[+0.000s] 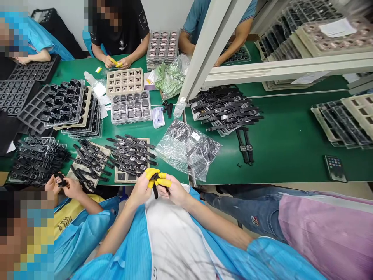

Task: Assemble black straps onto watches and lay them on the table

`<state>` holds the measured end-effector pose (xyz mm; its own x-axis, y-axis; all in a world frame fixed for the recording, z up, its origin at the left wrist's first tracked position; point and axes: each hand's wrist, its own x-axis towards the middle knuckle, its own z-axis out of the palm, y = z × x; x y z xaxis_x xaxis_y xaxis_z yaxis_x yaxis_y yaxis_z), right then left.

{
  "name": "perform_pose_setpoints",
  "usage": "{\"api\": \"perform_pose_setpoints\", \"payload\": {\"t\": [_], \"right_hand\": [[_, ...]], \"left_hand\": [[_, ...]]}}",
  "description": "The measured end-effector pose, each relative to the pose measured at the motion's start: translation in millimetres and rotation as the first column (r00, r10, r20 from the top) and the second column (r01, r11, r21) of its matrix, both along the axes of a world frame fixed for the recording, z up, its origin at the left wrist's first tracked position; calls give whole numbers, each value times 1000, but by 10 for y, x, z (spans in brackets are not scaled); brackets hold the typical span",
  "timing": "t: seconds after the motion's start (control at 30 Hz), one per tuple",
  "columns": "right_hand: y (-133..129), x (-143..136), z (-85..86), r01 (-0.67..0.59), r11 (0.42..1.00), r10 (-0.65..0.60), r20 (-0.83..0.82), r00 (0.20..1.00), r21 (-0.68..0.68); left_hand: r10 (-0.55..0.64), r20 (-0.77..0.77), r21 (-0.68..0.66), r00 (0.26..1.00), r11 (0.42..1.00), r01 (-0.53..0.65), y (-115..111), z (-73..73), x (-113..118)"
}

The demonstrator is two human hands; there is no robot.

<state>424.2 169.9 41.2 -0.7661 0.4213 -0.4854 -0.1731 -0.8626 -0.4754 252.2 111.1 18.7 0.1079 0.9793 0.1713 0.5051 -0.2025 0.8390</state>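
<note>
On the near left of the desk (pixel 285 136), we see a heap of black watches (pixel 37 159), with a co-worker's hands (pixel 72 188) just beside it, holding a dark strap (pixel 61 180). To the right of these, a cream tray (pixel 121 175) carries a layer of strapped watches (pixel 131 153).

At the near edge, in the middle, our left hand (pixel 142 189) and right hand (pixel 175 189) meet around a small black strapped piece (pixel 155 177). It is held off the desk, a strap end hanging below. The yellow-covered fingers (pixel 152 171) of both hands are pinched closely on it; they hide which part they press.

To work well here, we would steady the piece with the left, make only small moves with the right, and keep the hanging end free of our palms. We judge that pressing by the edges would spare the face from marks.

Farther right lie a clear bag (pixel 177 146), a pile of watches (pixel 227 109) and a phone (pixel 335 168).
</note>
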Motion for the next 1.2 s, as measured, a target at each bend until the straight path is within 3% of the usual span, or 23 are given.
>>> {"api": "perform_pose_setpoints", "payload": {"t": [0.17,0.27,0.37,0.43,0.5,0.57,0.6,0.63,0.7,0.8,0.93,0.97,1.03,1.2], "right_hand": [[0,9,5,16,998,-14,29,999,-53],[3,15,-11,-31,997,35,71,997,-64],[-18,10,-38,-77,995,83,107,991,-61],[-49,-2,-79,-113,992,118,113,987,-47],[-80,-10,-154,-142,990,139,129,982,10],[-90,-3,-258,-157,965,112,210,971,211],[-81,10,-316,-186,915,90,268,959,358],[-63,29,-374,-248,829,79,333,940,502],[-7,70,-480,-438,585,99,476,874,683],[64,53,-626,-705,220,143,693,707,674],[-21,-303,-887,-819,-177,103,838,536,545],[-71,-437,-966,-817,-243,101,851,515,523],[-170,-703,-1122,-805,-319,110,863,494,501],[-257,-1051,-1402,-794,-391,100,879,466,465]], "left_hand": [[-60,45,-104,997,992,65,-21,110,-8],[-66,-65,-123,996,991,58,-26,162,-54],[-76,-169,-138,983,989,53,-45,152,-86],[-94,-130,-154,987,985,74,-79,109,-90],[-98,-58,-175,993,981,87,-139,33,-95],[-70,-28,-200,997,978,63,-226,-75,-133],[-49,-36,-217,998,975,40,-279,-136,-178],[-27,-58,-240,998,971,12,-335,-196,-246],[8,-135,-310,991,949,-50,-449,-305,-452],[-36,-360,-451,932,881,-140,-587,-432,-873],[-237,-621,-607,747,748,-267,-624,-606,-1338],[-259,-637,-625,727,726,-289,-603,-660,-1410],[-272,-645,-636,715,709,-304,-533,-776,-1506],[-293,-680,-593,673,759,-269,-294,-1013,-1570]]}}
